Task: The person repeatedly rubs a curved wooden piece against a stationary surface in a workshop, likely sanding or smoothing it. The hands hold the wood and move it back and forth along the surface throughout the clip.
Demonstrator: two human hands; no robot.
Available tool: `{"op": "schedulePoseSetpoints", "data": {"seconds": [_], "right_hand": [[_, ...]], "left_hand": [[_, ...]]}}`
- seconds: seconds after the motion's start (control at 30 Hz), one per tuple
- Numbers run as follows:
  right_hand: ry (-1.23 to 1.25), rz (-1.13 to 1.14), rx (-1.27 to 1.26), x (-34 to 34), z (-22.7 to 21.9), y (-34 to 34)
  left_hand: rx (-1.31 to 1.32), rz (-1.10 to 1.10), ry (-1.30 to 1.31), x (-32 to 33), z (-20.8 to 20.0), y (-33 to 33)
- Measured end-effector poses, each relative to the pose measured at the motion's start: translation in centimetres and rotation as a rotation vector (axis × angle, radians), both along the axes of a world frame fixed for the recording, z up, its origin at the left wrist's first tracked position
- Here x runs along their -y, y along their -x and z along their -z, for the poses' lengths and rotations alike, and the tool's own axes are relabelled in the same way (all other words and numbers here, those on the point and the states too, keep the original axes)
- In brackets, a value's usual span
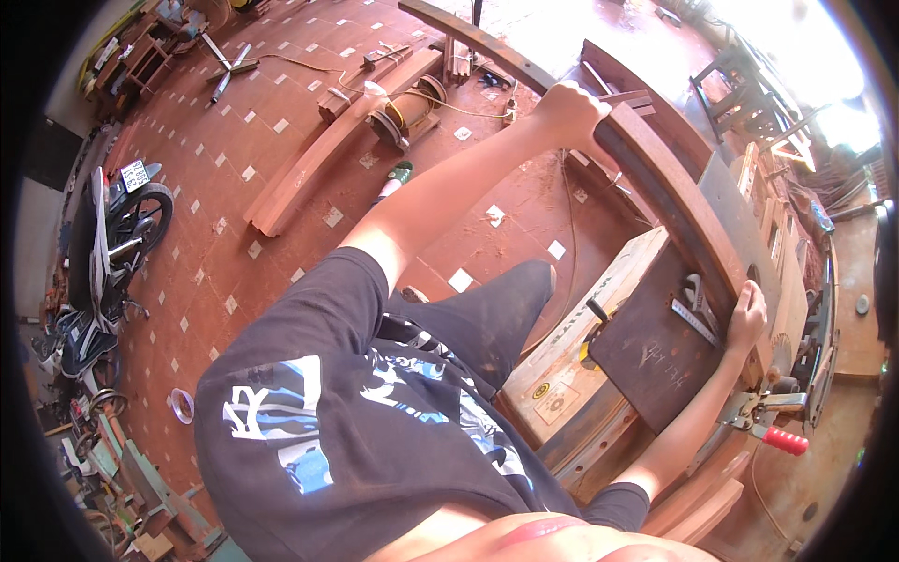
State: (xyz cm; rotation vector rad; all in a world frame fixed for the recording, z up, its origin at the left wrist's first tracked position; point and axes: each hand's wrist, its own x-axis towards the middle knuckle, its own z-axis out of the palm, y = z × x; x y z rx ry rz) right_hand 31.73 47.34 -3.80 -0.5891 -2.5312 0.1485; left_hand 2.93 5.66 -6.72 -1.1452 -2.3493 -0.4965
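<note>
Brown wooden beam (pixel 676 195), long, darker along its side, is seen stretched from far left to near right. Its middle is clasped by the left hand (pixel 573 114), fingers curled over. Its near part is touched by the right hand (pixel 746 320), fingers partly bent; whether gripped cannot be told.

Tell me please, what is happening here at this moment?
A person in a dark printed T-shirt is handling a long wooden beam with both hands. The left hand is closed on it farther out, while the right hand has its fingers against it nearer the body. A dark brown panel and a clamp with a red handle are near the right hand. Another long piece of wood lies on the tiled floor.
</note>
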Motion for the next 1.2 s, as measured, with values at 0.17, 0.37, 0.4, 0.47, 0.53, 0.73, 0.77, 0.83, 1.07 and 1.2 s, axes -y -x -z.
{"op": "schedulePoseSetpoints", "data": {"seconds": [0.17,0.37,0.4,0.47,0.53,0.73,0.77,0.83,1.07,1.2], "right_hand": [[0.006,0.033,0.004,4.2,-1.4,-1.6],[0.012,0.010,0.029,7.7,-2.8,-1.5],[0.024,0.018,0.032,8.1,-2.9,-1.9],[0.032,0.009,0.042,9.4,-3.3,-1.5],[0.051,0.013,0.068,10.9,-3.8,-1.6],[0.041,0.031,0.083,11.6,-3.9,-2.1],[0.039,0.029,0.079,11.8,-4.1,-2.2],[0.061,0.019,0.078,13.0,-3.9,-2.1],[0.020,0.046,0.046,12.2,-3.9,-1.8],[0.012,0.050,0.043,12.2,-4.2,-1.5]], "left_hand": [[-0.094,0.046,-0.135,2.8,0.3,-1.0],[0.016,0.041,-0.128,6.0,-0.3,-1.1],[0.036,0.045,-0.127,6.2,-0.2,-1.5],[0.007,0.053,-0.159,6.8,0.4,-1.1],[0.045,0.041,-0.143,7.5,0.5,-1.4],[0.057,0.049,-0.143,8.6,-0.7,-2.1],[0.069,0.051,-0.137,8.7,-0.8,-2.4],[0.092,0.071,-0.141,9.5,-1.1,-3.2],[0.085,0.043,-0.068,8.3,-1.5,-3.3],[0.050,0.041,-0.065,7.8,-1.6,-3.0]]}}
